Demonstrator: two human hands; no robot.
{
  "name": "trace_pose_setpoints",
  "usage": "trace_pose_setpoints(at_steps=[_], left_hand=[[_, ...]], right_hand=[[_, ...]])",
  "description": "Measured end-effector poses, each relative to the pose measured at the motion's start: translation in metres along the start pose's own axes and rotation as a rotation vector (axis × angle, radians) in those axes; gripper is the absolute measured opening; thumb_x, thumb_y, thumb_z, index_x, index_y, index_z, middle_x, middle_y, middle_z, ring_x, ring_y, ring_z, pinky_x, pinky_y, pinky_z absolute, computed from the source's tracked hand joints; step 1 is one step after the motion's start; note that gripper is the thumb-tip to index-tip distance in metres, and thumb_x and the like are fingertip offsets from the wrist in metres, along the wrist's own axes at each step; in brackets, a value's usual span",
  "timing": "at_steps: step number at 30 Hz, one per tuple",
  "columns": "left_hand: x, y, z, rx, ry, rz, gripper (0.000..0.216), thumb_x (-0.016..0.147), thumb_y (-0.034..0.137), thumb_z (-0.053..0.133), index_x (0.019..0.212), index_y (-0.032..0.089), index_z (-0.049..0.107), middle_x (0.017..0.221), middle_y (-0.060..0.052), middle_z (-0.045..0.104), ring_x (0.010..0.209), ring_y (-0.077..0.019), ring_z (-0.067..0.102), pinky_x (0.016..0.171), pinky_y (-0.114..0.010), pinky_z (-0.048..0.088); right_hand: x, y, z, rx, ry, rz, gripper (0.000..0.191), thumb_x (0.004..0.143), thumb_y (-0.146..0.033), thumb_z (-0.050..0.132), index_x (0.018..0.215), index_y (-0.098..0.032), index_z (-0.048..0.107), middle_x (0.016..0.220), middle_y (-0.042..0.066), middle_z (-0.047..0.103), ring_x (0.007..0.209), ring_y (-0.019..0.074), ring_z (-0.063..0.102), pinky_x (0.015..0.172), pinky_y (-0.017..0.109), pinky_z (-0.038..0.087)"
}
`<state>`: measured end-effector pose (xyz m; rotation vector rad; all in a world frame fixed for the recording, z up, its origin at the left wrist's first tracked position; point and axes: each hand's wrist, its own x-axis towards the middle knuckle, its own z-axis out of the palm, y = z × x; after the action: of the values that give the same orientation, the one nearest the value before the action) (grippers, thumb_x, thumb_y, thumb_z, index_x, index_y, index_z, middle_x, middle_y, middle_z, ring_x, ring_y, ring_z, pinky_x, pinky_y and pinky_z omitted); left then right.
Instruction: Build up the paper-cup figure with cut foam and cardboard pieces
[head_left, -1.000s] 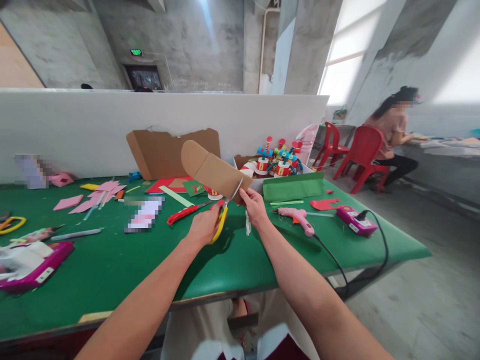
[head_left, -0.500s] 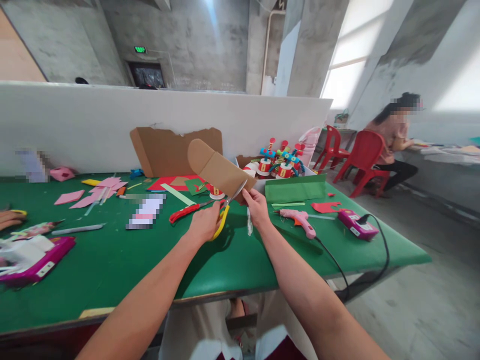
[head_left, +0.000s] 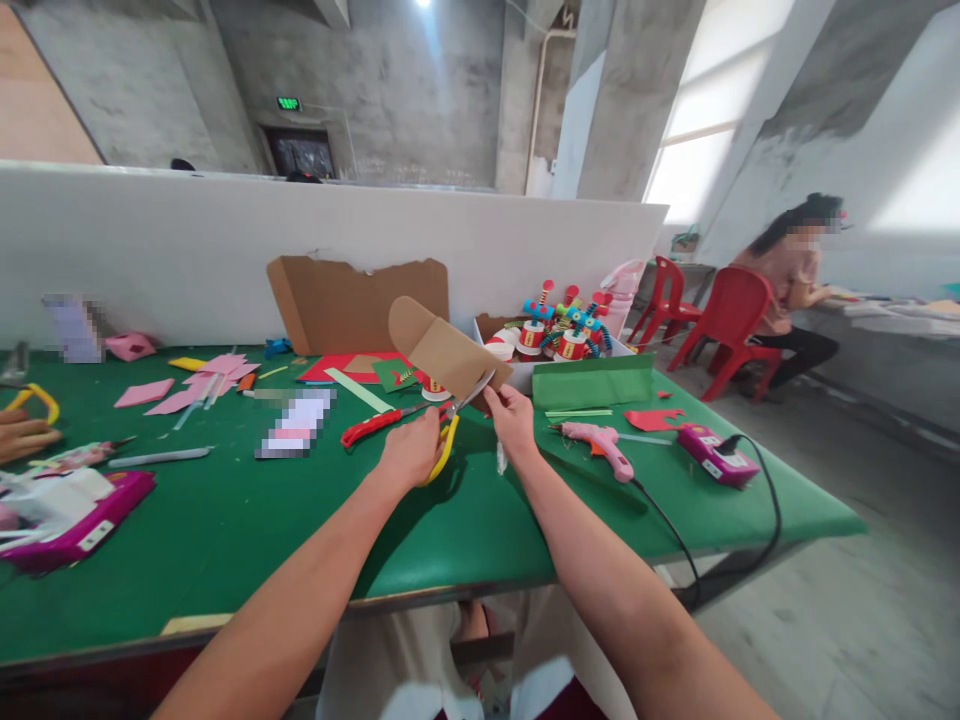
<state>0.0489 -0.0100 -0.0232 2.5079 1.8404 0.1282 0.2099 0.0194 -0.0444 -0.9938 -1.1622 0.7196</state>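
My left hand [head_left: 411,445] is wrapped round the yellow handles of a pair of scissors [head_left: 448,452]. Their blades point up and right, against the lower right end of a brown cardboard piece [head_left: 448,358]. That piece is folded across, with a rounded far end, and is held up off the table. My right hand [head_left: 514,415] pinches its lower right corner between thumb and fingers. Just left of my left hand lies a red-handled utility knife [head_left: 373,428]. A pink glue gun [head_left: 600,445] rests to the right of my right hand.
Robot-like paper figures [head_left: 574,330] stand in a box behind the cardboard. Green paper [head_left: 592,382], a purple power strip [head_left: 716,455] and its cable are on the right. Pink paper scraps [head_left: 214,378] lie left. Another person's hand [head_left: 26,437] is at the far left, near yellow-handled scissors.
The cardboard has dropped slightly and tilted a little in my hands, the scissor blades still at its end. At the far left, the other person's yellow-handled scissors have come further into view.
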Motion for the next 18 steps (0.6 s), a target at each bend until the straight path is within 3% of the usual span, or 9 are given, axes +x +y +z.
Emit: trace_pose_setpoints(at_steps=[4, 8, 13, 18], left_hand=[[0.000, -0.001, 0.000, -0.002, 0.022, 0.015, 0.030, 0.093, 0.034, 0.032, 0.110, 0.013, 0.046, 0.098, -0.018, 0.068, 0.090, -0.0314, 0.067, 0.072, -0.039, 0.051], [0.000, -0.003, -0.001, -0.011, 0.061, 0.037, 0.030, 0.092, 0.033, 0.035, 0.111, 0.013, 0.045, 0.106, -0.018, 0.066, 0.094, -0.0295, 0.067, 0.074, -0.036, 0.050], [-0.002, 0.000, -0.006, -0.012, 0.027, -0.011, 0.028, 0.090, 0.027, 0.039, 0.114, 0.013, 0.043, 0.106, -0.019, 0.066, 0.093, -0.0307, 0.067, 0.074, -0.038, 0.050], [-0.003, 0.000, -0.007, -0.007, 0.034, -0.017, 0.028, 0.089, 0.024, 0.040, 0.115, 0.012, 0.043, 0.105, -0.018, 0.067, 0.091, -0.0312, 0.067, 0.072, -0.037, 0.050]], right_hand=[[0.000, -0.001, 0.001, -0.019, 0.019, -0.013, 0.034, 0.071, -0.049, 0.061, 0.059, -0.018, 0.055, 0.050, -0.005, 0.046, 0.050, 0.0096, 0.040, 0.047, 0.023, 0.032], [-0.002, -0.003, 0.003, 0.150, -0.072, 0.080, 0.035, 0.068, -0.053, 0.064, 0.063, -0.019, 0.056, 0.055, -0.004, 0.051, 0.049, 0.0098, 0.042, 0.048, 0.023, 0.036], [-0.009, -0.008, 0.008, 0.055, -0.132, 0.080, 0.037, 0.068, -0.051, 0.066, 0.054, -0.020, 0.050, 0.047, -0.005, 0.046, 0.045, 0.0102, 0.042, 0.044, 0.024, 0.035], [-0.012, -0.007, 0.011, 0.131, -0.186, 0.132, 0.035, 0.066, -0.052, 0.067, 0.060, -0.019, 0.056, 0.051, -0.004, 0.050, 0.046, 0.0101, 0.045, 0.045, 0.024, 0.038]])
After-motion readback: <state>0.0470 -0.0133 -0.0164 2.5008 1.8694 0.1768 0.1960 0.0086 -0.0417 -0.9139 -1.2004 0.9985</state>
